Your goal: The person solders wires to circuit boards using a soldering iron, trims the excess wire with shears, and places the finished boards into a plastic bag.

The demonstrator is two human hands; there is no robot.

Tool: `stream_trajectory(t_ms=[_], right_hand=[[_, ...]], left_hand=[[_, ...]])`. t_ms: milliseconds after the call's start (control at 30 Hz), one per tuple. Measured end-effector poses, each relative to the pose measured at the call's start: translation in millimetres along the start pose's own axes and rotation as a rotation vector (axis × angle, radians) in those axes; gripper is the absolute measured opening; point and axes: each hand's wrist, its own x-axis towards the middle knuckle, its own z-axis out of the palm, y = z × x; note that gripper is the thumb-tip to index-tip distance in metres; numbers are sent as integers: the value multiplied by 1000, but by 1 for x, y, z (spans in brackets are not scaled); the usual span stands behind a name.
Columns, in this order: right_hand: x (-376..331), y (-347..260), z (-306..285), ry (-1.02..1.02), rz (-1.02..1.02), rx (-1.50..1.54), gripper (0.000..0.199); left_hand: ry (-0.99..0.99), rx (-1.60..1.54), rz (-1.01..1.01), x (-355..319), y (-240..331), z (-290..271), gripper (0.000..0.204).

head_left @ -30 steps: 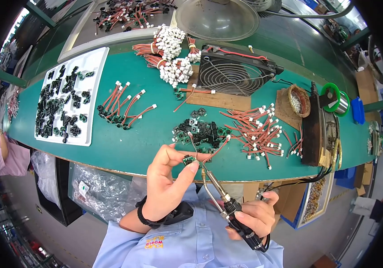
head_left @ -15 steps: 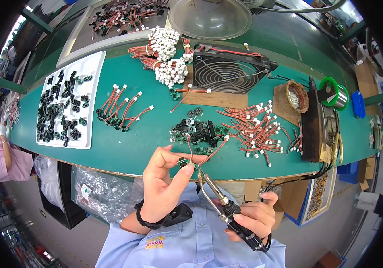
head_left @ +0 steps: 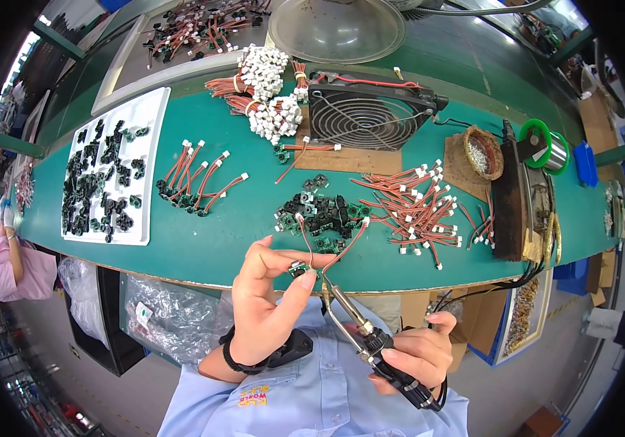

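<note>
Above the near edge of the green bench (head_left: 203,247), the left hand (head_left: 269,306) pinches a small green board with red wires (head_left: 301,268) between thumb and fingers. The right hand (head_left: 410,357) is clamped around a soldering iron (head_left: 360,331), whose tip meets the board.

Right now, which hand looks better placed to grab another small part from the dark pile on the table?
Probably the left hand: it pinches only the small wired part, closer to the pile. The right hand grips the soldering iron.
</note>
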Motion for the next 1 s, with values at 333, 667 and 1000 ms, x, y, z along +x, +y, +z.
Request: stream_trajectory(t_ms=[333, 667, 1000], right_hand=[[-1, -5, -4, -10, 52, 13, 39], [-4, 0, -14, 107, 28, 7, 33], [40, 85, -12, 513, 657, -145, 36]], left_hand=[[-15, -63, -67, 0, 2, 1, 18], [-21, -265, -132, 1, 6, 2, 12], [-162, -691, -241, 2, 4, -22, 11]])
